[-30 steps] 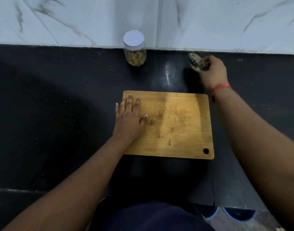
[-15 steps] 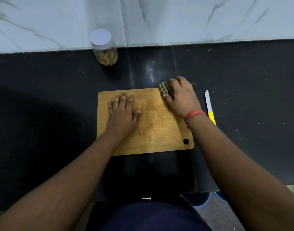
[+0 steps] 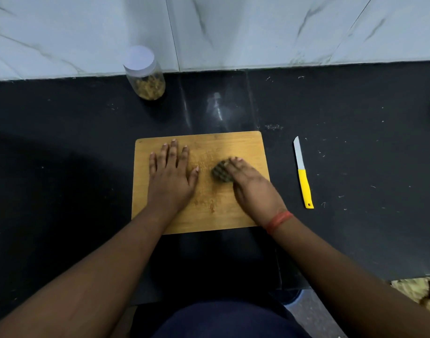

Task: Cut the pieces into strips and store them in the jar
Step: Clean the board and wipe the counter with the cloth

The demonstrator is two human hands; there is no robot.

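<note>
Ridged dark piece [image 3: 220, 172] on cutting board [image 3: 243, 147], under right hand [image 3: 254, 190] fingertips grasping it, left hand [image 3: 171, 178] flat, released.

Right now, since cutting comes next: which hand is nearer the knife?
Right. The right hand sits on the board's right side, beside the knife; the left hand lies flat farther left.

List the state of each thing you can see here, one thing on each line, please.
Jar: upright, lid on, partly filled with yellowish bits.
Cutting board: flat on the black counter.
Dark piece: on the board, not cut yet.
Knife: lying on the counter right of the board, untouched.
Left hand: flat on the board, fingers straight.
Right hand: on the dark piece; grip unclear.
</note>
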